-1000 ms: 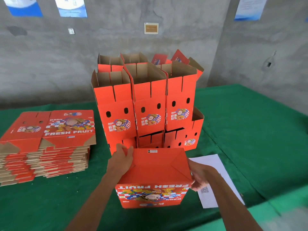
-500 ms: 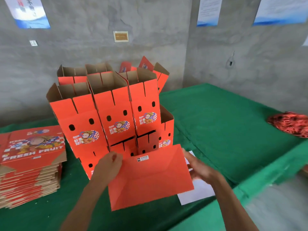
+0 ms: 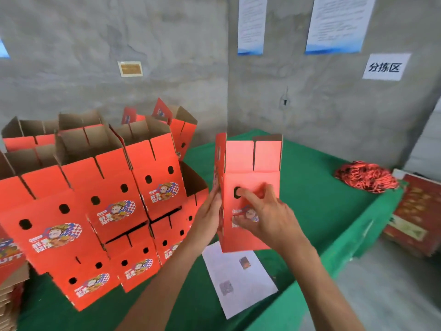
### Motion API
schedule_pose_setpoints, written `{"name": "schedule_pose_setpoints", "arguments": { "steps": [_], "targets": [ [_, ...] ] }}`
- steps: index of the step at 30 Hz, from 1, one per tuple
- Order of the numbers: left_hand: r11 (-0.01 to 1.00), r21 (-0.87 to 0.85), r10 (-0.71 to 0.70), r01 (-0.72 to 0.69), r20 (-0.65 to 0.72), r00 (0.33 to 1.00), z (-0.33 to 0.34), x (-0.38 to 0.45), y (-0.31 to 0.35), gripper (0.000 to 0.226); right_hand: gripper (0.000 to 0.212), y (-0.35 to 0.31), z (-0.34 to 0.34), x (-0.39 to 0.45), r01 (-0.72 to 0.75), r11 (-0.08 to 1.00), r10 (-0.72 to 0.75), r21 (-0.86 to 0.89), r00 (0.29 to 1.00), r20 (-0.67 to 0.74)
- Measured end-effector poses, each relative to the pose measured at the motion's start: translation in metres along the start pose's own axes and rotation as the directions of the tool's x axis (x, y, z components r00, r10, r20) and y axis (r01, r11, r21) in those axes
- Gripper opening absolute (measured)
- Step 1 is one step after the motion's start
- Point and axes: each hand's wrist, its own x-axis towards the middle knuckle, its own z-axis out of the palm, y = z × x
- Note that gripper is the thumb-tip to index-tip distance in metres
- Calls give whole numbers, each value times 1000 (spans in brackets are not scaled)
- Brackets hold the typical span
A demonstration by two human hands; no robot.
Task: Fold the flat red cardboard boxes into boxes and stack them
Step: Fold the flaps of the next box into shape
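Both hands' grip holds upright red box.

1. Soft, even daylight fills the scene; its source cannot be told.
2. The upright red cardboard box held up in the middle looks washed out and pinkish on its upper flaps, brighter than the stacked folded red cardboard boxes.
3. Shadows on the green cloth-covered table are faint and diffuse.
4. Slight blur softens the hands and the printed labels.
5. Wide-angle distortion tilts the grey concrete wall and bends lines near the edges.
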Motion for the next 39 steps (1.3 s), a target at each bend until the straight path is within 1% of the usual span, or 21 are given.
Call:
{"name": "schedule_pose_setpoints", "arguments": {
  "steps": [2, 6, 8, 11, 13, 15, 17, 19, 20, 21, 25, 28, 30, 31, 34, 35, 37, 39],
  "targets": [
    [997, -36, 58, -61, -79, 995, -2, 19, 10, 45, 60, 4, 13, 24, -7, 999, 7, 52, 1000, -3],
    [998, -59, 25, -36, -174, 984, -23, 63, 24, 44, 55, 10, 51, 95, 86, 980, -96, 180, 994, 49],
    [999, -5, 46, -48, -234, 971, -33, 84, 29, 48, 57, 6, 72, 130, 135, 961, -149, 241, 988, 42],
    [993, 120, 47, -10, -303, 952, -48, 111, 30, 60, 62, -5, 103, 172, 181, 922, -199, 342, 980, 17],
    [985, 165, 11, 47, -333, 943, -54, 123, 26, 67, 64, -8, 122, 193, 179, 912, -211, 368, 976, 47],
    [979, 171, -43, 110, -354, 934, -56, 132, 18, 70, 65, -7, 141, 209, 175, 915, -224, 364, 970, 95],
    [958, 245, -48, 150, -379, 924, -55, 136, 9, 68, 60, -6, 155, 223, 193, 913, -250, 360, 961, 119],
    [933, 332, 5, 143, -406, 914, -52, 140, -1, 56, 54, -8, 164, 234, 214, 917, -269, 337, 955, 124],
    [926, 354, 25, 134, -411, 911, -49, 141, -5, 51, 52, -10, 166, 239, 214, 922, -269, 324, 954, 134],
    [922, 367, 36, 127, -408, 912, -45, 141, -9, 51, 49, -13, 167, 243, 204, 924, -262, 324, 954, 147],
    [916, 390, 67, 95, -382, 922, -36, 137, -19, 61, 43, -16, 170, 246, 174, 928, -238, 330, 958, 161],
    [928, 361, 62, 96, -402, 913, -40, 136, -28, 56, 45, -17, 172, 245, 170, 928, -230, 333, 961, 151],
    [938, 332, 50, 98, -408, 911, -44, 131, -33, 51, 46, -19, 173, 241, 196, 926, -251, 323, 958, 140],
    [944, 315, 38, 102, -409, 912, -47, 129, -36, 46, 46, -19, 174, 240, 208, 927, -263, 313, 954, 143],
    [949, 291, 0, 124, -394, 919, -52, 120, -46, 20, 46, -19, 175, 237, 198, 930, -256, 309, 954, 158],
    [948, 286, -17, 137, -384, 923, -54, 116, -49, 18, 45, -18, 175, 237, 186, 929, -245, 320, 957, 156],
    [937, 285, -86, 200, -365, 927, -58, 110, -56, 29, 40, -15, 174, 235, 135, 921, -203, 365, 966, 157],
    [922, 294, -142, 252, -349, 926, -64, 101, -65, 32, 32, -14, 173, 233, 90, 899, -161, 428, 978, 133]
  ]
}}
